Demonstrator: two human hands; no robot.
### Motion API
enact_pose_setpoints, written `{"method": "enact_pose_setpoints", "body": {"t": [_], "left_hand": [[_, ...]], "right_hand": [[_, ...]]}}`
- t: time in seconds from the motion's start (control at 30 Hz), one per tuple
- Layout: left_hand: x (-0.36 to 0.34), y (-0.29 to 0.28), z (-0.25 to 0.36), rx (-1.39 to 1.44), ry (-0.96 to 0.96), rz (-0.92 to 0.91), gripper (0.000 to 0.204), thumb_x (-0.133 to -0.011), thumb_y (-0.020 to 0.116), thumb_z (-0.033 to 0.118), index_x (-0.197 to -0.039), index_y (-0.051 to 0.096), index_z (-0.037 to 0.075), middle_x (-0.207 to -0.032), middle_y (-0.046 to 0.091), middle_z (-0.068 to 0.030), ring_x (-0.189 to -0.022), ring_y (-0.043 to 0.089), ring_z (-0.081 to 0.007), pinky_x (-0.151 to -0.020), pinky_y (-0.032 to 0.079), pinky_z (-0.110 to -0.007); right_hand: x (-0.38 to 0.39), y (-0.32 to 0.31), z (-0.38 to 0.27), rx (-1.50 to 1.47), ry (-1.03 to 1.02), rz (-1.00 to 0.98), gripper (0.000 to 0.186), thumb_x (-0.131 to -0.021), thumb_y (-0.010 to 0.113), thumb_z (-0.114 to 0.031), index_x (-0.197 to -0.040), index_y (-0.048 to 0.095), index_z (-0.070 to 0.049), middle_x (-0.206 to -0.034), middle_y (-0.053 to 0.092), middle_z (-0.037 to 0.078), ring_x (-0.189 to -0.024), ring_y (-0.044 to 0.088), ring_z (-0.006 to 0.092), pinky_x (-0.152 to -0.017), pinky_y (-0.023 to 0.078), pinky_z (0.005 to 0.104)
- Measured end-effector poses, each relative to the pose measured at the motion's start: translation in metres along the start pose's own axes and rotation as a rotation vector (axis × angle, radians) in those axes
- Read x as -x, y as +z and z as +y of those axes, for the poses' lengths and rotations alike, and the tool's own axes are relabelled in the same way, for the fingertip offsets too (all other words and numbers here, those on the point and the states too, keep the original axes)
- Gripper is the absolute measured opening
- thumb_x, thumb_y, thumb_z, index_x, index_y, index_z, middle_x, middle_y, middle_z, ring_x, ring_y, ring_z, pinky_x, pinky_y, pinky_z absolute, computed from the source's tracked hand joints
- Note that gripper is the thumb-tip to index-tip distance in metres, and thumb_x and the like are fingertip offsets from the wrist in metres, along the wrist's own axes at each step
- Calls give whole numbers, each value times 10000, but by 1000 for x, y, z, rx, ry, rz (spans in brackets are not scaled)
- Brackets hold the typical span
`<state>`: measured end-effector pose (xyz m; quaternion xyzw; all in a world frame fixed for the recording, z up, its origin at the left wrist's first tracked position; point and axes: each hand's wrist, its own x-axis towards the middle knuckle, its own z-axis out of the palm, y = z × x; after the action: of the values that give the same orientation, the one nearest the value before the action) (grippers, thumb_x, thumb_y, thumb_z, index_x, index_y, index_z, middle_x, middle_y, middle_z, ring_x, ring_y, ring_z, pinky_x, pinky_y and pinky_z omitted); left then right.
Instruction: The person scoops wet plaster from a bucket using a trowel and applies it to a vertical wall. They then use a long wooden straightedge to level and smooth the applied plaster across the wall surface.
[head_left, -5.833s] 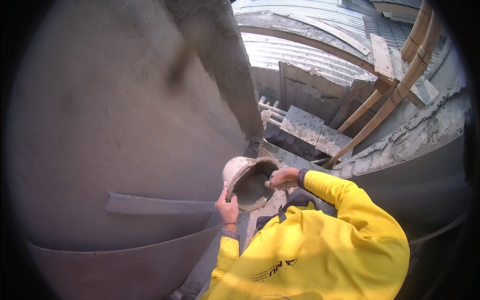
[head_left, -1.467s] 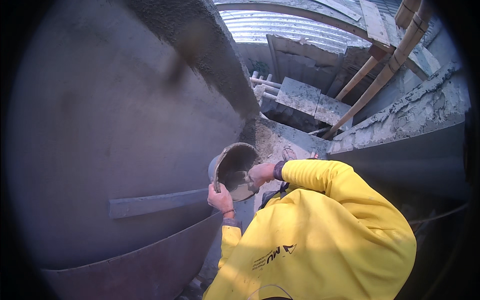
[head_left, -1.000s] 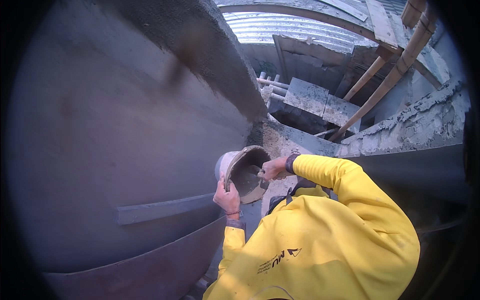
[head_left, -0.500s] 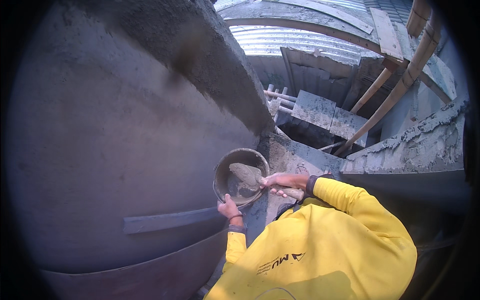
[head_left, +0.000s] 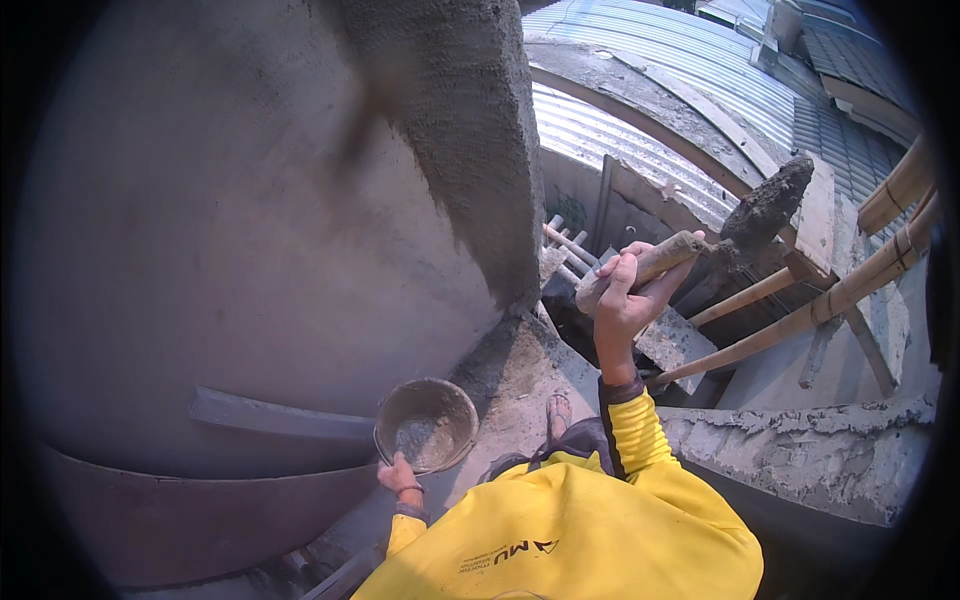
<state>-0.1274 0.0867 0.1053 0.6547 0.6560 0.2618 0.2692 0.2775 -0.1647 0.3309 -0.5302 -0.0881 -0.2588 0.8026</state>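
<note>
My right hand (head_left: 632, 296) is wrapped round the thick handle of a trowel (head_left: 768, 205), raised up and out to the right. Grey wet mortar covers the trowel's blade, which points toward the upper right. Low in front of me, my left hand (head_left: 399, 474) grips the near rim of a round bucket (head_left: 462, 420). Some mortar (head_left: 425, 440) lies in its bottom, and its inner wall is smeared grey. The fingers of my left hand are partly hidden by the rim.
A smooth wall (head_left: 270, 240) fills the left, with a rough plastered edge (head_left: 470, 130) beside it. Bamboo poles (head_left: 800, 325) slant at the right above a mortar-topped ledge (head_left: 800, 445). Corrugated roofing (head_left: 680, 50) lies beyond. A long strip (head_left: 280, 415) lies against the wall.
My right hand has lifted the trowel out of the bucket and swung it up to the right, with mortar on the blade. My left hand still holds the bucket; the view has turned rightward.
</note>
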Motion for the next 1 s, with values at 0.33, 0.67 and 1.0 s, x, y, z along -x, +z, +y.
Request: {"method": "enact_pose_setpoints", "body": {"t": [0.33, 0.67, 1.0], "left_hand": [[23, -36, -24, 8, 57, 29, 275, -807, 755, 136, -1006, 743, -54, -939, 771, -227, -860, 753, -366, -791, 567, -472], [37, 27, 58, -73, 300, -145, 251, -840, 756, 238, -906, 696, 3, -832, 711, -228, -810, 691, -445, -726, 530, -495], [44, 20, 161, 144, 800, -432, 469, -819, 726, 11, -1282, 728, 80, -1191, 741, -180, -1024, 739, -369, -911, 583, -388]], "right_hand": [[141, -99, 129, 1239, 611, -1427, 732, -822, 630, -103, -1521, 424, -161, -1008, 734, 253, -952, 719, 451, -806, 544, 566], [204, -112, 83, 1010, 287, -1644, 280, -920, 607, -114, -1167, 513, -22, -851, 698, 227, -794, 697, 443, -706, 540, 539], [178, -60, 103, 1040, 876, -1754, 364, -940, 567, -226, -1177, 640, 40, -980, 732, 272, -889, 736, 425, -761, 581, 487]]}}
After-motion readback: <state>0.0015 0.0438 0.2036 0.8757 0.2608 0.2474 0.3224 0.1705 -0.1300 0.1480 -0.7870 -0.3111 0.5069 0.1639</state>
